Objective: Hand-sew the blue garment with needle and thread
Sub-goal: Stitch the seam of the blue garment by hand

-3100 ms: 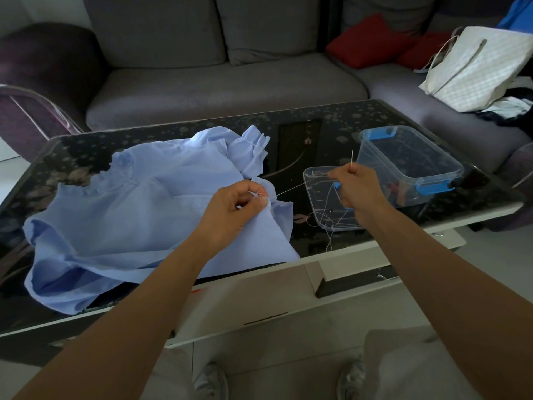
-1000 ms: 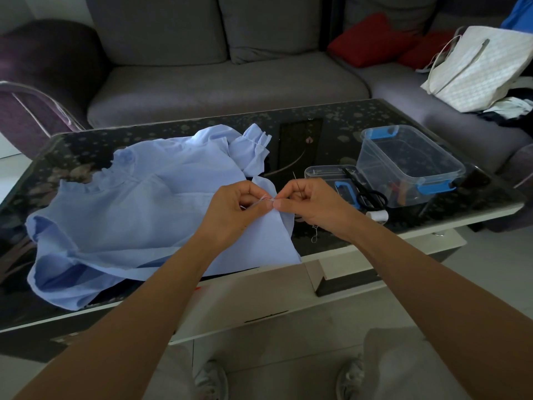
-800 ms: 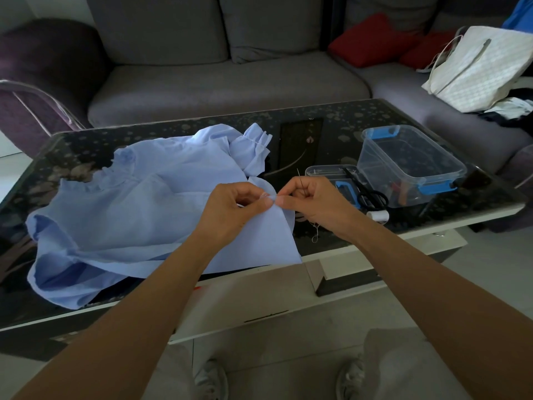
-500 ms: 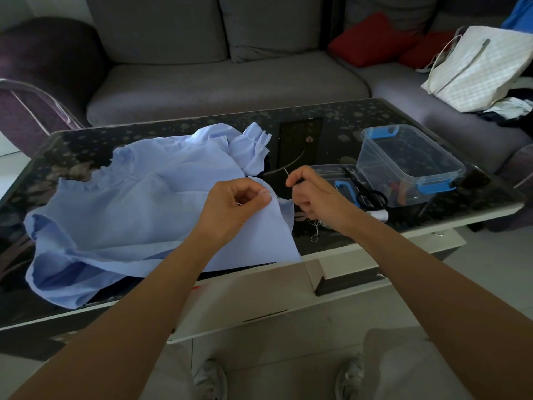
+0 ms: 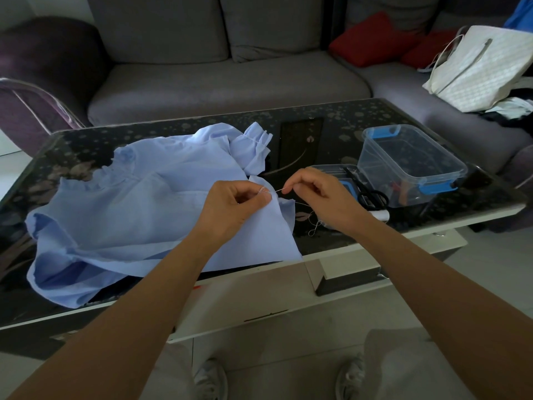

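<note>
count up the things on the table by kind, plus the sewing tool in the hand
blue garment: 1
clear plastic tub: 1
clear lid: 1
black scissors: 1
small white roll: 1
needle, held: 1
total: 6

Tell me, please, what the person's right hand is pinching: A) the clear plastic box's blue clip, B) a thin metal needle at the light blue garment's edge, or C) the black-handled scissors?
B: the right hand pinches the thin metal needle at the edge of the light blue garment, which the left hand grips.
</note>
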